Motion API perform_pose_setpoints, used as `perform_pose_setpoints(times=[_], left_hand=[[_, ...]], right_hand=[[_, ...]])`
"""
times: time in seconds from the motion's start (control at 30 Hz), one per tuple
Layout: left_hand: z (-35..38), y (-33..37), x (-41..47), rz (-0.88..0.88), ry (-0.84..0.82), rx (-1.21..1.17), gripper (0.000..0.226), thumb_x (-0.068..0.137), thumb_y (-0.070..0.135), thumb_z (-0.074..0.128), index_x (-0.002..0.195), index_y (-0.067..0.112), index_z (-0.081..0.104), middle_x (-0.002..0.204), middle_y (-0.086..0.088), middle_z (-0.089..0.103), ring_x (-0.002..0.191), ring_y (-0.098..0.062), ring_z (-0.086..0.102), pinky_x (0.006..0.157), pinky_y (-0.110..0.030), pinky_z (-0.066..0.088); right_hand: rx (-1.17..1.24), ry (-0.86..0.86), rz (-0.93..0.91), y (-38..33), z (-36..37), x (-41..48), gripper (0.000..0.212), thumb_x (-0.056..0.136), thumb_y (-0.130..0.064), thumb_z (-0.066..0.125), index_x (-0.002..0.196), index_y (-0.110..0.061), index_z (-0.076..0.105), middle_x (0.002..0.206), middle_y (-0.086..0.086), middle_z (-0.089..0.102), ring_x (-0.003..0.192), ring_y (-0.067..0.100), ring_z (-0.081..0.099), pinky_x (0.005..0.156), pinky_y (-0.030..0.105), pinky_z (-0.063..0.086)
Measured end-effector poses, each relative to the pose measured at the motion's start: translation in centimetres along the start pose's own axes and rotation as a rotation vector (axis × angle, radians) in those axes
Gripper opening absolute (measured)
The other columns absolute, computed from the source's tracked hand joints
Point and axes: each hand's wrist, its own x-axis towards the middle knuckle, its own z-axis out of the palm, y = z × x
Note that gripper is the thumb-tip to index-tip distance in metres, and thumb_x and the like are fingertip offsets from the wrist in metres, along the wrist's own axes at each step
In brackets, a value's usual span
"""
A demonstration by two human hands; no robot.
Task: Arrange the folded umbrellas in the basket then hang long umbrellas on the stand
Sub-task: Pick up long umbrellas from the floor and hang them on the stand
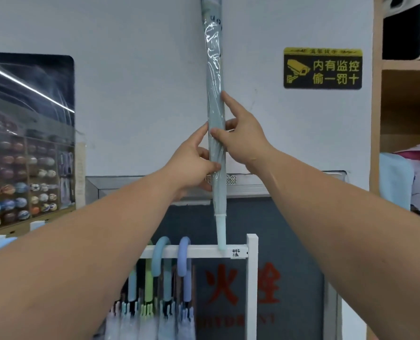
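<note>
I hold a long pale blue-grey umbrella [214, 69] in a clear plastic sleeve, upright against the wall with its handle end down. My left hand [194, 160] grips its lower shaft. My right hand [241, 136] grips it just above, index finger stretched up along the shaft. The pale handle [221, 238] reaches the horizontal bar of the white stand [204, 251], near the right post. Several long umbrellas hang from that bar by curved handles, among them a light blue one [158, 256] and a periwinkle one [184, 256]. No basket or folded umbrellas show.
A yellow-and-black camera warning sign [323, 68] is on the wall. A wooden shelf unit [405, 94] with fabric items stands at the right. A rack of coloured balls [20, 182] is at the left. A dark fire hydrant cabinet [265, 278] stands behind the stand.
</note>
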Motion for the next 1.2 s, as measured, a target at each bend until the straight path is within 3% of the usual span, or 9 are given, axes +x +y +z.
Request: perform_pose_setpoints(times=[0.17, 0.3, 0.5, 0.63, 0.73, 0.83, 0.93, 1.07, 1.2], left_hand=[[-0.4, -0.3, 0.8, -0.006, 0.017, 0.007, 0.093, 0.087, -0.009, 0.064, 0.148, 0.053, 0.031, 0.095, -0.015, 0.058, 0.089, -0.036, 0.072, 0.066, -0.057, 0.061], [-0.3, -1.4, 0.5, -0.007, 0.037, 0.036, 0.094, 0.088, -0.009, 0.063, 0.148, 0.055, 0.029, 0.097, -0.02, 0.062, 0.085, -0.032, 0.075, 0.065, -0.058, 0.061], [1.0, -4.4, -1.7, -0.042, 0.021, 0.069, 0.101, 0.086, -0.008, 0.066, 0.145, 0.062, 0.024, 0.105, -0.022, 0.064, 0.093, -0.032, 0.072, 0.064, -0.054, 0.062], [1.3, -5.8, -2.8, -0.056, 0.031, 0.08, 0.107, 0.082, -0.008, 0.071, 0.148, 0.06, 0.021, 0.1, -0.023, 0.068, 0.094, -0.037, 0.071, 0.071, -0.056, 0.061], [1.4, -6.2, -3.1, -0.056, 0.038, 0.108, 0.109, 0.08, -0.004, 0.073, 0.146, 0.064, 0.019, 0.094, -0.03, 0.066, 0.084, -0.044, 0.069, 0.07, -0.064, 0.057], [1.8, -6.4, -3.7, -0.064, 0.038, 0.119, 0.103, 0.084, 0.005, 0.073, 0.144, 0.067, 0.016, 0.093, -0.034, 0.063, 0.075, -0.039, 0.065, 0.072, -0.065, 0.056], [2.2, -7.2, -4.6, -0.108, 0.068, 0.077, 0.094, 0.086, 0.024, 0.073, 0.144, 0.067, 0.014, 0.097, -0.028, 0.068, 0.086, -0.041, 0.069, 0.081, -0.059, 0.057], [2.2, -8.7, -5.4, -0.13, 0.09, 0.076, 0.085, 0.091, 0.028, 0.068, 0.151, 0.056, 0.015, 0.086, -0.003, 0.075, 0.079, -0.007, 0.069, 0.091, -0.04, 0.057], [1.5, -8.5, -5.0, -0.163, 0.172, 0.021, 0.064, 0.098, 0.04, 0.058, 0.153, 0.044, 0.025, 0.097, 0.002, 0.074, 0.086, -0.014, 0.073, 0.091, -0.044, 0.057]], right_hand=[[0.054, 0.016, -0.003, 0.7, 0.8, 0.8, 0.079, 0.091, -0.013, 0.069, 0.153, -0.044, 0.031, 0.099, 0.005, 0.067, 0.089, 0.014, 0.069, 0.088, 0.034, 0.059], [0.076, 0.026, 0.002, 1.7, 1.7, 0.2, 0.08, 0.091, -0.013, 0.069, 0.151, -0.049, 0.03, 0.101, 0.003, 0.066, 0.089, 0.014, 0.068, 0.088, 0.035, 0.059], [0.07, -0.065, 0.035, 3.7, 2.0, -3.1, 0.087, 0.092, -0.013, 0.067, 0.153, -0.054, 0.019, 0.104, 0.006, 0.067, 0.081, 0.015, 0.067, 0.072, 0.025, 0.057], [0.102, -0.118, 0.066, 4.7, 2.1, -4.8, 0.089, 0.093, -0.01, 0.065, 0.153, -0.055, 0.016, 0.104, 0.007, 0.067, 0.078, 0.013, 0.067, 0.066, 0.017, 0.053], [0.101, -0.135, 0.064, 5.1, 2.3, -5.5, 0.09, 0.094, -0.011, 0.065, 0.151, -0.058, 0.014, 0.104, 0.007, 0.066, 0.083, 0.017, 0.069, 0.074, 0.025, 0.059], [0.097, -0.152, 0.079, 5.4, 2.6, -6.3, 0.091, 0.094, -0.011, 0.065, 0.15, -0.061, 0.013, 0.102, 0.008, 0.065, 0.088, 0.022, 0.07, 0.083, 0.037, 0.06], [0.065, -0.194, 0.108, 6.1, 3.2, -7.5, 0.096, 0.094, -0.01, 0.064, 0.149, -0.063, 0.005, 0.103, 0.007, 0.067, 0.091, 0.019, 0.07, 0.088, 0.038, 0.059], [0.083, -0.234, 0.144, 7.4, 3.6, -8.7, 0.104, 0.092, -0.006, 0.065, 0.151, -0.058, -0.003, 0.102, 0.007, 0.07, 0.082, 0.012, 0.068, 0.08, 0.031, 0.057], [0.071, -0.274, 0.115, 8.6, 3.8, -10.1, 0.101, 0.092, -0.01, 0.065, 0.153, -0.055, 0.0, 0.108, 0.001, 0.071, 0.07, -0.002, 0.06, 0.071, 0.019, 0.047]])
